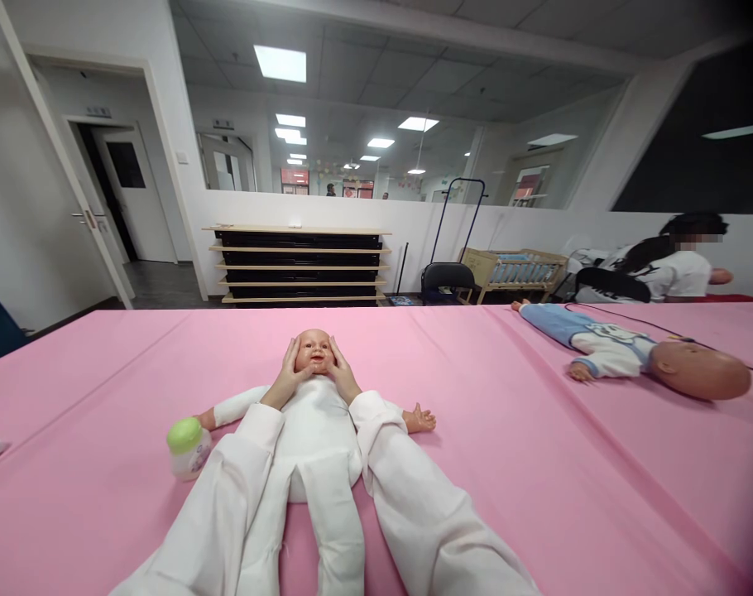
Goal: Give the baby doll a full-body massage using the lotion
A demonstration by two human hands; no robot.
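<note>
A baby doll (318, 422) with a white cloth body lies on its back in front of me, its arms spread and its head pointing away. My left hand (285, 377) rests along the left side of the doll's face, fingers stretched up beside the head and thumb near the chin. On the opposite side, my right hand (344, 374) lies against the cheek in the same way, its fingers also straight. Both palms touch the face. By the doll's hand on the left stands a small jar (189, 449) with a green lid, close to my left sleeve.
A pink cover (476, 430) spreads over the table. Another doll (618, 343) in blue and white clothes lies at the right, near a black cable. Beyond the table are a shelf unit (299, 265), a black chair (448, 280), a wooden crib (516, 271) and a seated person (674, 265).
</note>
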